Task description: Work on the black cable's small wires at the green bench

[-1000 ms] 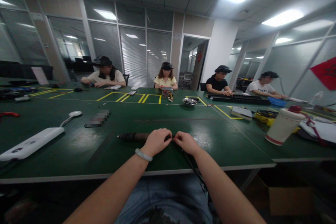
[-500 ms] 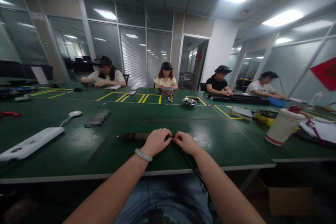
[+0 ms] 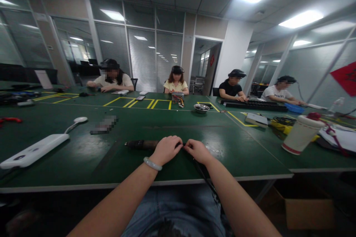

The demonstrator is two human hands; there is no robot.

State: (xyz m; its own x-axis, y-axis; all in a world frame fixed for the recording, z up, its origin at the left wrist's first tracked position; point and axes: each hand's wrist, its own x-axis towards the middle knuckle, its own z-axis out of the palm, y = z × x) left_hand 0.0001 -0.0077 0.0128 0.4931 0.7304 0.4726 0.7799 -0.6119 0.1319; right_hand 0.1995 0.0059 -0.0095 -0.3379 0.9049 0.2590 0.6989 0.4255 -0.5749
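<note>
A dark, slim electric screwdriver lies on the green table, its tip pointing left. My left hand is closed over its rear end, with thumb and fingers pinched together there. Close beside it, my right hand pinches the black cable where it meets the tool's rear. The exact join is mostly hidden by my fingertips. From my right hand the cable runs down over the table's front edge toward my lap. A pale bangle is on my left wrist.
A white power strip and a blurred flat object lie to the left. Farther back stands a metal bowl. At right are a white cup and a white box. Several people sit across the green table.
Both hands keep the same grip, and the screwdriver stays where it was. The whole view has shifted very slightly.
</note>
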